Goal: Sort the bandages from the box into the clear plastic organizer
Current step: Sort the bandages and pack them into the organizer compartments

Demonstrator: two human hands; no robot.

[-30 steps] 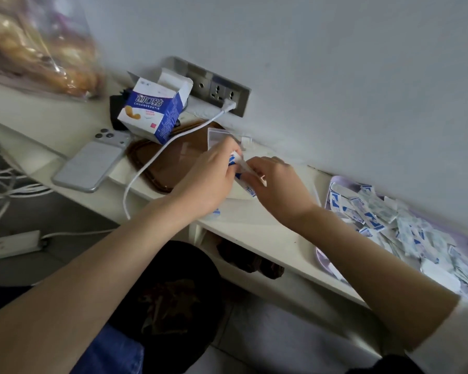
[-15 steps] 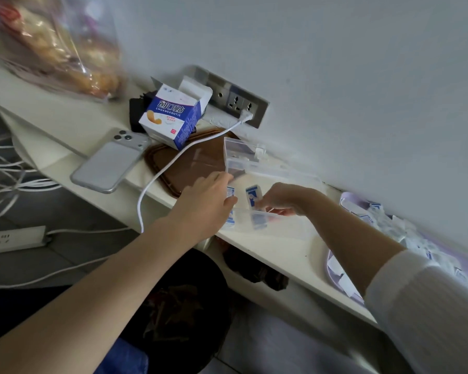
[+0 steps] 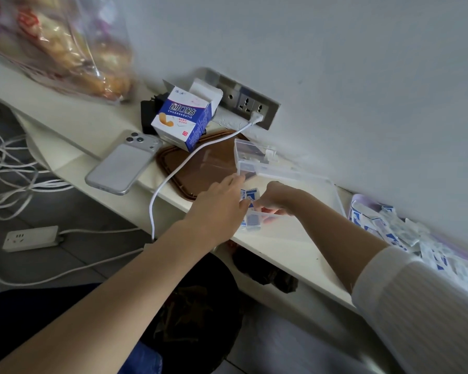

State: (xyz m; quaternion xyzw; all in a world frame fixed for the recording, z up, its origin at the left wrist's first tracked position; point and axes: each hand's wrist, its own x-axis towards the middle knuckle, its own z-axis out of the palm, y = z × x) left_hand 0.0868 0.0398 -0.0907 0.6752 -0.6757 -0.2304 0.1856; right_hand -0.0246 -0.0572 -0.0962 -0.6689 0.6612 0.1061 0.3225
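- Closest to the camera, two forearms reach forward; the right one wears a white ribbed sleeve [image 3: 416, 306] pushed up past the wrist.
- Beneath the arms sits a bin lined with a black bag [image 3: 200, 306], and on the floor to the left lie a white power strip [image 3: 31, 237] and a tangle of white cables [image 3: 6, 171].
- On the cream shelf [image 3: 281, 247], the left hand [image 3: 222, 209] shows its back. Its fingers stretch towards the near left corner of the clear plastic organizer [image 3: 295, 174], and its thumb is against a few wrapped bandages [image 3: 250, 195]. Whether it grips them cannot be told.
- The right hand [image 3: 276, 198] dips into the organizer, fingers curled down, with their tips pinching the same upright bandages from the other side.
- More blue-and-white wrappers show through the organizer's front wall, lying at its left end.
- Further right, a loose pile of wrapped bandages [image 3: 389, 230] covers a purple tray [image 3: 358, 198].
- Left of the organizer lies a brown tray [image 3: 200, 168], and beside that a silver phone [image 3: 122, 166] rests face down.
- A white charging cable [image 3: 173, 174] runs from the wall socket panel [image 3: 249, 102] across the brown tray and drops over the shelf edge.
- At the brown tray's far edge stands the blue-and-white bandage box [image 3: 181, 120], with its top flaps open and a black adapter [image 3: 146, 114] just behind it.
- Farthest left, a clear bag of bread [image 3: 65, 41] leans by the wall.
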